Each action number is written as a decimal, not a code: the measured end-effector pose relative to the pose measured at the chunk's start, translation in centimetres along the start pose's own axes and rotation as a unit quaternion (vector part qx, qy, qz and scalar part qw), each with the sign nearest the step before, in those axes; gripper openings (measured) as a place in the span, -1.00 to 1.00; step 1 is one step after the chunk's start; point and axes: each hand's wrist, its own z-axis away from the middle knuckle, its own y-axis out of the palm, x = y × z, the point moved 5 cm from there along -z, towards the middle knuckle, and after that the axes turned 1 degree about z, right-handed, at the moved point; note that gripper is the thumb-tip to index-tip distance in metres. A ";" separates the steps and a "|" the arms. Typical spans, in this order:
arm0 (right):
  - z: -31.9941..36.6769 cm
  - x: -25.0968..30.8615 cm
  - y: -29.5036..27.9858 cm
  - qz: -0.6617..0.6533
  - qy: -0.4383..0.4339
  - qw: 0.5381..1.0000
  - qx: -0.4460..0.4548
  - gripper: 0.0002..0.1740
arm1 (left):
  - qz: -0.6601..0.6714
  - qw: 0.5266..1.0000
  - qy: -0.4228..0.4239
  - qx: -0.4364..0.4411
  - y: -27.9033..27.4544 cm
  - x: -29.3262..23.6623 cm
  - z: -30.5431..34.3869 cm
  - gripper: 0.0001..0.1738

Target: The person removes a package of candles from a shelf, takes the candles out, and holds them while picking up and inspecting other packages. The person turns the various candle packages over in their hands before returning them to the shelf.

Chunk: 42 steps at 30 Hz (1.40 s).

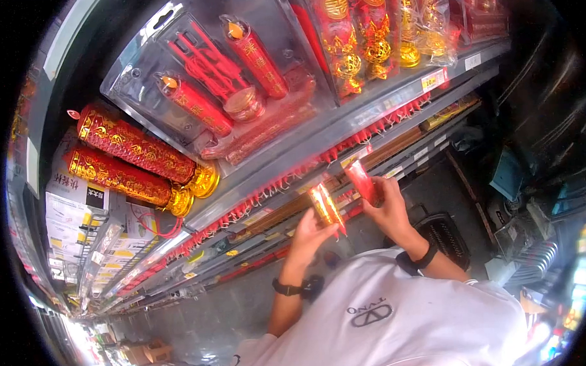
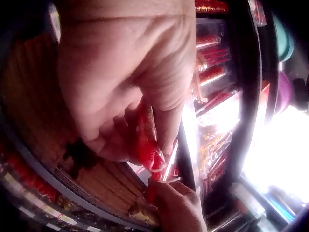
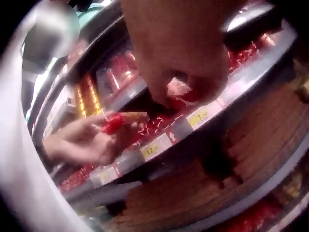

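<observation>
Both hands are raised in front of the shelves, side by side. My left hand (image 1: pixel 311 237) grips a short red candle with shiny gold decoration (image 1: pixel 326 206); in the left wrist view this candle's red end (image 2: pixel 148 150) shows a pale wick, between thumb and fingers. Slightly higher, my right hand (image 1: pixel 391 212) holds another red candle in glossy wrapping (image 1: pixel 362 182), fingers around its lower part. The right wrist view shows the right hand's fingers partly covering their candle (image 3: pixel 181 92), and the left hand (image 3: pixel 87 140) beside it.
A shelf edge (image 1: pixel 368 109) with price tags runs diagonally above the hands. It bears two large red-gold candles (image 1: pixel 133 143), a boxed candle set (image 1: pixel 222 82) and bagged gold-red candles (image 1: pixel 375 28). Rows of small red candles (image 1: pixel 242 214) fill the shelf below. A black basket (image 1: pixel 444 232) stands on the floor.
</observation>
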 end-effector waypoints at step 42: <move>1.2 -4.2 2.2 -0.314 0.331 0.858 0.236 -0.56 | 0.087 0.996 0.014 0.021 0.3 -2.5 1.6 -0.46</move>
